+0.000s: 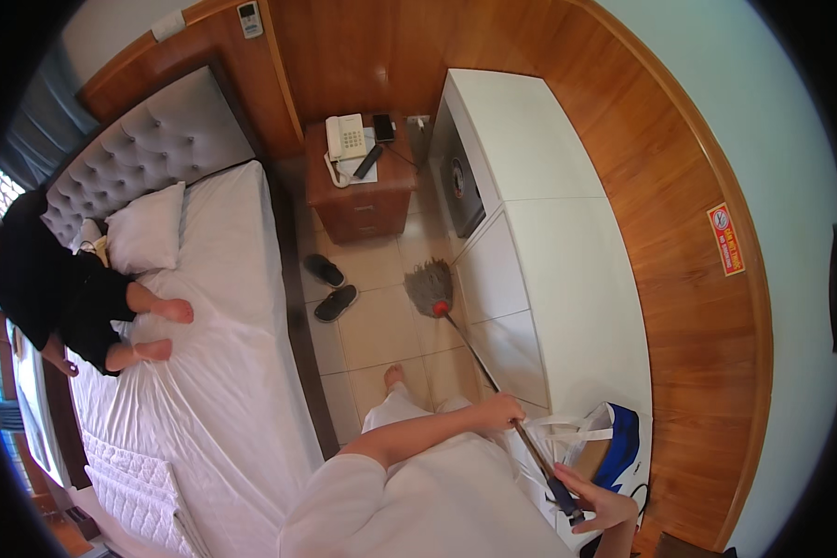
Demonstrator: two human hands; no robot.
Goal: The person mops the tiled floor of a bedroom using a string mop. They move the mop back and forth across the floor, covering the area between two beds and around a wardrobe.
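A string mop point(430, 286) with a grey head and a red collar rests on the tiled floor beside the white cabinet. Its long handle slants up towards me, and my left hand point(500, 412) is closed around the middle of it. Close to the dark end of the handle is my right hand point(598, 501), its thumb and fingers spread against the grip; whether it bears on the handle firmly is hard to tell. A blue and white bag point(617, 446) stands on the cabinet top, just beyond my right hand.
White cabinets point(572, 244) run along the right wall. A brown nightstand point(363, 209) holds a telephone point(349, 139). Dark shoes point(335, 303) lie on the floor by the bed point(237, 279). A person in black point(77, 293) kneels on the bed's far side.
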